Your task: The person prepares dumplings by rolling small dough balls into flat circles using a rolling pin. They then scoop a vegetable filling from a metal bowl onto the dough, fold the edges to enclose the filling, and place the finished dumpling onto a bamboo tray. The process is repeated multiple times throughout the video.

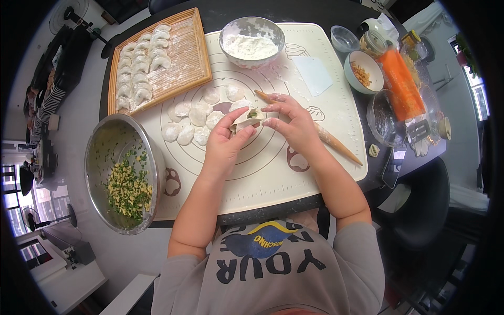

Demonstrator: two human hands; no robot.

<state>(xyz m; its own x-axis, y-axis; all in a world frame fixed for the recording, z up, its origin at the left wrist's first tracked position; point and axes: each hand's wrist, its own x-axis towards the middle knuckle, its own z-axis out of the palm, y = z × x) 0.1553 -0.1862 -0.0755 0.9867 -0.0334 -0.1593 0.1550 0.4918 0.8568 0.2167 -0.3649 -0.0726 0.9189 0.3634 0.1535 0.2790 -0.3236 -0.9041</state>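
My left hand (228, 138) holds a partly folded dumpling (247, 119), its green filling showing through a gap at the top. Close to its right side is my right hand (289, 120), thumb and fingers apart; whether a fingertip touches the dough cannot be told. Under and beyond my right hand lies a wooden rolling pin (336, 145) with tapered ends, on a cream pastry mat (252, 185). Round dough wrappers (198, 116), floured and partly overlapping, lie left of and beyond my left hand. A large steel bowl (159, 173) of chopped green and yellow filling (130, 189) stands at the left.
A woven tray (185, 47) with rows of dumplings stands at the back left, beside a bowl of flour (252, 45). A pale dough scraper (313, 75) lies on the mat. At the right are a white bowl (364, 72), an orange package (401, 84) and clear containers (344, 38).
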